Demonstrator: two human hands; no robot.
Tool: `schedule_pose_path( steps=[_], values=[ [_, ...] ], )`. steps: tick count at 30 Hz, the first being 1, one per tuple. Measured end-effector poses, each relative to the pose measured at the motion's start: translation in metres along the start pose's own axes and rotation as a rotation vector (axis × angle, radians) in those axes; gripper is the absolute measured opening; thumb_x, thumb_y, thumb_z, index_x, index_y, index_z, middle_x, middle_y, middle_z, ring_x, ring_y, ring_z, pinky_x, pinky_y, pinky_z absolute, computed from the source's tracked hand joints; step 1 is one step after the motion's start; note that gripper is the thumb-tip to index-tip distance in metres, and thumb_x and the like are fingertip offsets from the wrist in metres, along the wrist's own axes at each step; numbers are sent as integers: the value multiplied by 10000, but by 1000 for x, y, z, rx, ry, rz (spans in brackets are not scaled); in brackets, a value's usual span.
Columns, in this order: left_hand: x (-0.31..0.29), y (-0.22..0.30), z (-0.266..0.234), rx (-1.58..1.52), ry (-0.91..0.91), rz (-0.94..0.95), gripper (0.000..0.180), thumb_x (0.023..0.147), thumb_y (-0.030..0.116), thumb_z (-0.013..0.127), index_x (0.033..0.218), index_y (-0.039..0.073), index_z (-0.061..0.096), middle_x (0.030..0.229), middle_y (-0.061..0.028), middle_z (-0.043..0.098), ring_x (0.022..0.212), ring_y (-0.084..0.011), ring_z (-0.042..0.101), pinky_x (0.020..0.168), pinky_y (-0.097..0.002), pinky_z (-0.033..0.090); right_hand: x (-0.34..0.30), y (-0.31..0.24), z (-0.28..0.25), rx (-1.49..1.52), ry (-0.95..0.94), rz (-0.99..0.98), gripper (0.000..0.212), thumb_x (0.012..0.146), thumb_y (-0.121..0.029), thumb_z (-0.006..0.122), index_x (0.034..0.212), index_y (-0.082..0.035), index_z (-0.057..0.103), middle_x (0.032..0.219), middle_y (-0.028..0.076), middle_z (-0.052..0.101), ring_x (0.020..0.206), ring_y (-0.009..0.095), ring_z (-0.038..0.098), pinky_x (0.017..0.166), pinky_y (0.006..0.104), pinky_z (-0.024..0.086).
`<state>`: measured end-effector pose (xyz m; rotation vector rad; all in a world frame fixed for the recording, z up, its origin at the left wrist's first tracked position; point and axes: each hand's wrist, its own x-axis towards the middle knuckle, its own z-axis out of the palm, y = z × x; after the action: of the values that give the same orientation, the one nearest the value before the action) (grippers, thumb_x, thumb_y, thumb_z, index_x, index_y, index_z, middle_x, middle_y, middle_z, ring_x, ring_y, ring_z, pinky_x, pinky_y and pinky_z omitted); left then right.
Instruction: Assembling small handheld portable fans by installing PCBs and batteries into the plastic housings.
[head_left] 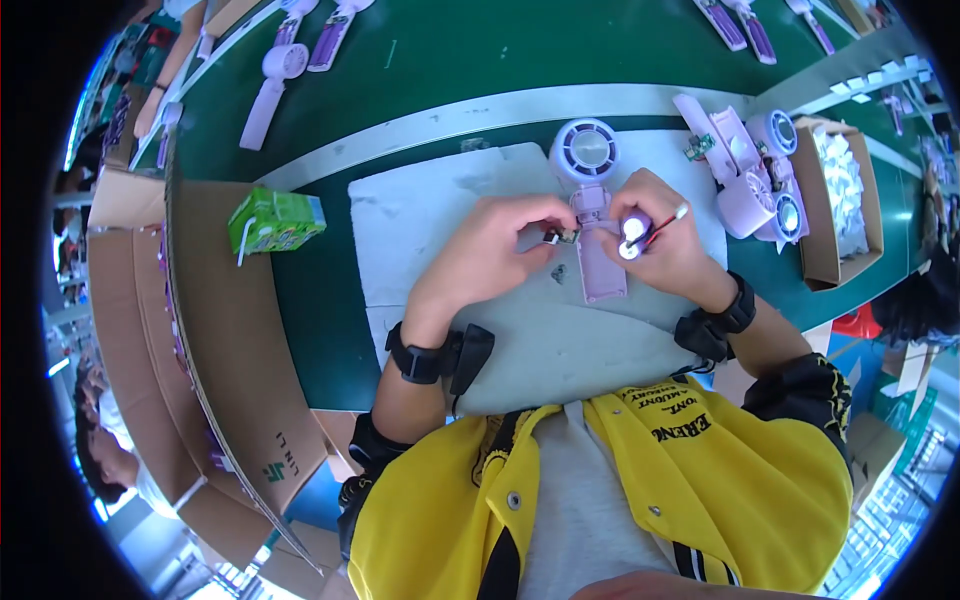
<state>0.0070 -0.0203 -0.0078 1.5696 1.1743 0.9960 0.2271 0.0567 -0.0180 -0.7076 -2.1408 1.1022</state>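
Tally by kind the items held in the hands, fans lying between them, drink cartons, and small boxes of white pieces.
Circuit board, in the left hand: 1
Battery with wires, in the right hand: 1
Fan between the hands: 1
Green drink carton: 1
Small box of white pieces: 1
Total: 5

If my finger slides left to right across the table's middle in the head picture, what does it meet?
Green drink carton → left hand → purple fan → right hand → cluster of purple parts → small cardboard box.
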Motion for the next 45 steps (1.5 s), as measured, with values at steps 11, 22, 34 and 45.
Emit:
schedule_pose_path(
  steps=[11, 22, 34, 45],
  values=[
    [1, 13, -3, 97, 37, 87, 275, 698, -85, 692, 927, 68, 704, 941, -105, 647, 751, -281, 643, 676, -339, 519, 7, -4, 7, -189, -81, -303, 306, 630, 38, 779, 849, -54, 586, 944, 52, 680, 801, 267, 557, 697, 346, 485],
    [3, 6, 2, -28, 46, -60, 300, 688, -140, 709, 942, 16, 680, 985, -89, 615, 904, -193, 635, 799, -285, 526, 7, -2, 5, -183, -189, -334, 308, 621, 8, 793, 867, -75, 626, 877, 66, 641, 819, 282, 547, 699, 361, 491],
    [1, -2, -2, -133, 72, -63, 240, 727, -85, 694, 939, 27, 684, 918, -65, 649, 786, -155, 624, 725, -265, 521, 4, -9, -9, 214, -12, 146, 270, 873, -260, 673, 925, 0, 624, 771, 66, 582, 707, 189, 575, 635, 276, 452],
    [0, 3, 0, -365, 55, -230, 194, 792, -57, 695, 974, 6, 674, 944, -24, 651, 793, -83, 592, 707, -241, 509, 6, -5, -3, -98, 84, -224, 236, 702, -132, 801, 839, -25, 643, 782, 90, 620, 651, 222, 581, 586, 317, 460]
  ],
)
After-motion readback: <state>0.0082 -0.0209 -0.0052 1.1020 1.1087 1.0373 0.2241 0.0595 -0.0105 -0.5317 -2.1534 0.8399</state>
